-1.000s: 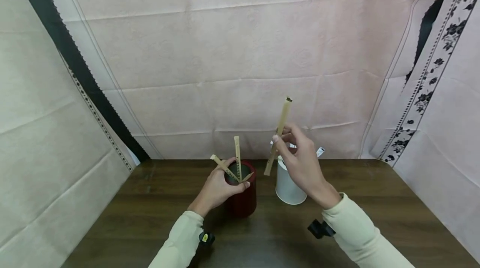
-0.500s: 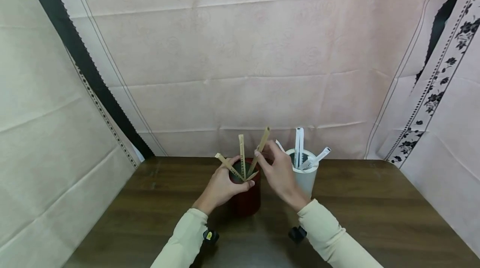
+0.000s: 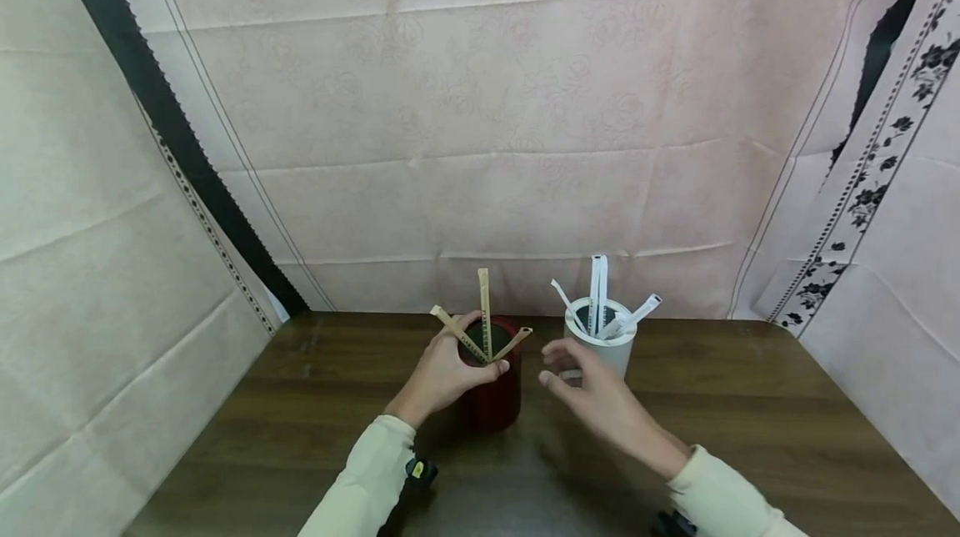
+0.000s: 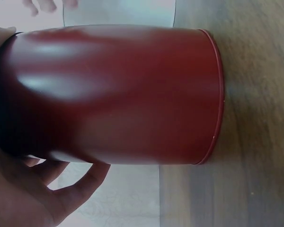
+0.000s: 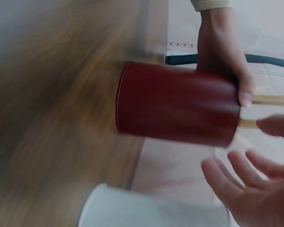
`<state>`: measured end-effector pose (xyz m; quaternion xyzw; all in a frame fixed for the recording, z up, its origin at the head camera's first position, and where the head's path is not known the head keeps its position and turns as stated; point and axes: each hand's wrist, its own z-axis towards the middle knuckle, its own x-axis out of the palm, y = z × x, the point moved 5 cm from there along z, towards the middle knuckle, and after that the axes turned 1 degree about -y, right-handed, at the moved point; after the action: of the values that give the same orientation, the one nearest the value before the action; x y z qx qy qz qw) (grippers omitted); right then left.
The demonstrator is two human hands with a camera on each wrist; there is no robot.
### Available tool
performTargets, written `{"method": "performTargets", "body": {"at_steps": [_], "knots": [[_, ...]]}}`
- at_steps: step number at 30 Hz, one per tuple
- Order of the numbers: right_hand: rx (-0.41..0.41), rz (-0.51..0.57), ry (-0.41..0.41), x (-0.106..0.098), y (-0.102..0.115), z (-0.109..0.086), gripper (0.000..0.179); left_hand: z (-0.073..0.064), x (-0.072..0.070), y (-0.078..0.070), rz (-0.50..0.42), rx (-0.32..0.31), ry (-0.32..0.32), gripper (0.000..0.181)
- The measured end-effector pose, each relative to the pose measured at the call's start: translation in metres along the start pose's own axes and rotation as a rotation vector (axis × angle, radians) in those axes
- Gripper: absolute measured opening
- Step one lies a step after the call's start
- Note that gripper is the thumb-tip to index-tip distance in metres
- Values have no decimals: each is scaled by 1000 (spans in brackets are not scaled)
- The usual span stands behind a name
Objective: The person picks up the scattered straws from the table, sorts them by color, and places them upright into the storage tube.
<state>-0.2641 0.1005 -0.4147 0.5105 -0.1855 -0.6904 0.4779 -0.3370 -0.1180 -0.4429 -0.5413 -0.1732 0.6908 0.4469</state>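
My left hand [image 3: 442, 370] holds a dark red cylindrical cup [image 3: 491, 399] by its rim, thumb and fingers around it in the left wrist view. Out of it poke a left-leaning beige paper-wrapped stick [image 3: 459, 333], an upright beige stick [image 3: 485, 308] and a right-leaning beige stick [image 3: 513, 343], each with small print. To the right my right hand [image 3: 600, 395] hovers with loosely bent fingers and nothing between them, in front of a white cup [image 3: 617, 356]. Several white printed sticks [image 3: 597, 291] stand in the white cup. The cups' insides are mostly hidden.
Both cups stand near the back of a dark brown wooden table [image 3: 315, 437]. A pale cloth backdrop [image 3: 480, 103] rises behind the table, with more cloth along both sides. Dark wrist devices [image 3: 422, 470] sit at the sleeve cuffs.
My right hand carried a beige stick left from beside the white cup to the red cup, let it go there, and drew back right. My left hand kept its hold on the red cup.
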Motion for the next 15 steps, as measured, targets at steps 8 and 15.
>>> {"method": "performTargets", "body": {"at_steps": [8, 15], "knots": [[-124, -102, 187, -72, 0, -46, 16, 0, 0, 4, -29, -1, 0, 88], [-197, -105, 436, -129, -28, -101, 38, 0, 0, 2, -41, 1, 18, 88]]}}
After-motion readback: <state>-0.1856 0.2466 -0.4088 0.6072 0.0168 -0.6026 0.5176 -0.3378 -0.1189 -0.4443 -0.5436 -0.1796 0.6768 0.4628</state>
